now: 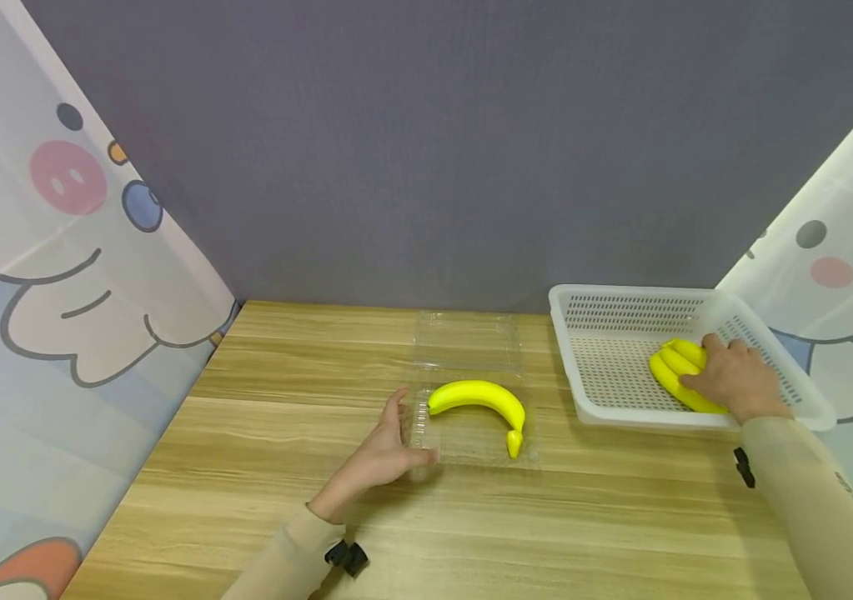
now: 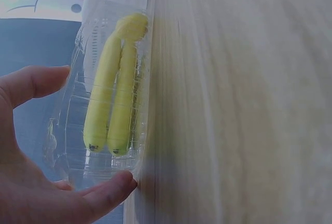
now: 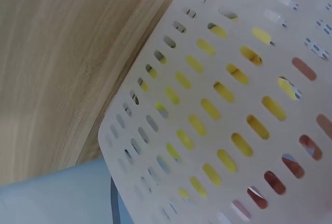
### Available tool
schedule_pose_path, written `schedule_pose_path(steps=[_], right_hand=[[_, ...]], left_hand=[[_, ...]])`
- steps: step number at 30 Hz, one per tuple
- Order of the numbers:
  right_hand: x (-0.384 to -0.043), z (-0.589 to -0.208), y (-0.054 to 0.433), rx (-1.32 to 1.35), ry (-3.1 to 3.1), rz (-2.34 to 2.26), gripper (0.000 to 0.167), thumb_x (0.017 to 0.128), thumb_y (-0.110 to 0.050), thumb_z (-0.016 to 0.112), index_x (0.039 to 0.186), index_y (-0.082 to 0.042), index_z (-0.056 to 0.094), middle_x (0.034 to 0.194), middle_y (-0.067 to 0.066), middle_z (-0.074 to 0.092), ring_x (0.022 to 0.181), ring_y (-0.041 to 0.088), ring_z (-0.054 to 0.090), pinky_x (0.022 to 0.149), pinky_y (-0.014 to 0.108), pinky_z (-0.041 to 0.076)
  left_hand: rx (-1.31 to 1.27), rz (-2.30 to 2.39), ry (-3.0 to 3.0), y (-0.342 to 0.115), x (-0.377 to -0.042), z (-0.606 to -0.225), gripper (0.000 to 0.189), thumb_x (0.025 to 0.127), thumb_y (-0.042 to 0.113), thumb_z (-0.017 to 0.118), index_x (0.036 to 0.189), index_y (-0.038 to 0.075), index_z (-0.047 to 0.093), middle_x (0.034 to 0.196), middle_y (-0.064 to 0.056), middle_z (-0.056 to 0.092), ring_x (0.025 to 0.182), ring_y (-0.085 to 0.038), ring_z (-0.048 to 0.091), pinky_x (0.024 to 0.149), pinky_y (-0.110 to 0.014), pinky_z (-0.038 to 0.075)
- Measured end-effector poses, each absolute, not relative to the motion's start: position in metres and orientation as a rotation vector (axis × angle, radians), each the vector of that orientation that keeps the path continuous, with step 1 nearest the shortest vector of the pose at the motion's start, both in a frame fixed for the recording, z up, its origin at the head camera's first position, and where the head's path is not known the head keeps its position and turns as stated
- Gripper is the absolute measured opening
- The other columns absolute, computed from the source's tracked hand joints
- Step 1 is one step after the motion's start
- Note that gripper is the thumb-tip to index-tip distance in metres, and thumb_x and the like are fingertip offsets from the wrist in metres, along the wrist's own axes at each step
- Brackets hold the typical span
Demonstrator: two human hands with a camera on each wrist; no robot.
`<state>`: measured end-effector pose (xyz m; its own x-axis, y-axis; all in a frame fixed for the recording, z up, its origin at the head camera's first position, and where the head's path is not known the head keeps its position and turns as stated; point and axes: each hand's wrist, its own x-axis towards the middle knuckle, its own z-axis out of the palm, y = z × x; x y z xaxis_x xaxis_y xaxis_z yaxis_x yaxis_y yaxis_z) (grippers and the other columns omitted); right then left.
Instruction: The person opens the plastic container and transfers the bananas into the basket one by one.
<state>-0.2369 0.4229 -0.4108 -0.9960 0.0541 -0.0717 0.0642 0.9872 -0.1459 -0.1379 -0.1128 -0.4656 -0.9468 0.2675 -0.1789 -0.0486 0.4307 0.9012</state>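
A clear plastic box stands on the table, its lid folded back behind it. Yellow bananas lie inside; the left wrist view shows two lengths meeting at the stem. My left hand holds the box's left end, thumb at the front edge and a finger near the back corner. In the white basket, my right hand grips a bunch of bananas, thumb across their top. Its other fingertips are hidden behind the fruit. The right wrist view shows yellow through the slots of the basket wall.
The wood-grain table runs up to a grey back panel. Cartoon-printed sheets flank both sides. The basket's rim stands up to the right of the plastic box.
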Motion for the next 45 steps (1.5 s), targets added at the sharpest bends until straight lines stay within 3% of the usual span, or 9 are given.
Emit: schedule_pose_path(steps=[24, 31, 39, 45], right_hand=[[-0.225, -0.376, 0.375, -0.065, 3.206, -0.233, 0.058, 0.094, -0.029, 0.066, 0.127, 0.015, 0.052, 0.117, 0.040, 0.050, 0.106, 0.059, 0.046, 0.087, 0.073, 0.039], [-0.221, -0.366, 0.355, -0.074, 3.224, -0.255, 0.049, 0.096, -0.029, 0.061, 0.122, 0.013, 0.057, 0.110, 0.035, 0.055, 0.099, 0.054, 0.051, 0.076, 0.067, 0.044], [-0.217, -0.357, 0.336, -0.109, 3.257, -0.315, 0.043, 0.096, -0.029, 0.059, 0.115, 0.009, 0.061, 0.101, 0.028, 0.063, 0.078, 0.040, 0.061, 0.053, 0.051, 0.048], [-0.211, -0.355, 0.323, -0.170, 3.272, -0.418, 0.041, 0.098, -0.029, 0.058, 0.113, 0.008, 0.063, 0.107, 0.031, 0.065, 0.082, 0.043, 0.063, 0.054, 0.052, 0.050]], left_hand=[[0.164, 1.532, 2.392, -0.113, -0.138, -0.465, 0.119, 0.079, 0.026, 0.087, 0.162, 0.011, 0.003, 0.159, -0.032, 0.022, 0.138, -0.056, 0.035, 0.106, -0.068, 0.036], [0.170, 1.532, 2.389, -0.113, -0.139, -0.465, 0.118, 0.080, 0.028, 0.086, 0.162, 0.011, 0.003, 0.159, -0.031, 0.021, 0.136, -0.056, 0.037, 0.105, -0.067, 0.038], [0.191, 1.536, 2.384, -0.113, -0.139, -0.463, 0.118, 0.080, 0.026, 0.086, 0.162, 0.010, 0.003, 0.159, -0.032, 0.020, 0.139, -0.056, 0.033, 0.106, -0.068, 0.037], [0.195, 1.538, 2.375, -0.113, -0.138, -0.461, 0.117, 0.081, 0.025, 0.085, 0.162, 0.010, 0.002, 0.159, -0.031, 0.019, 0.137, -0.057, 0.034, 0.105, -0.067, 0.038]])
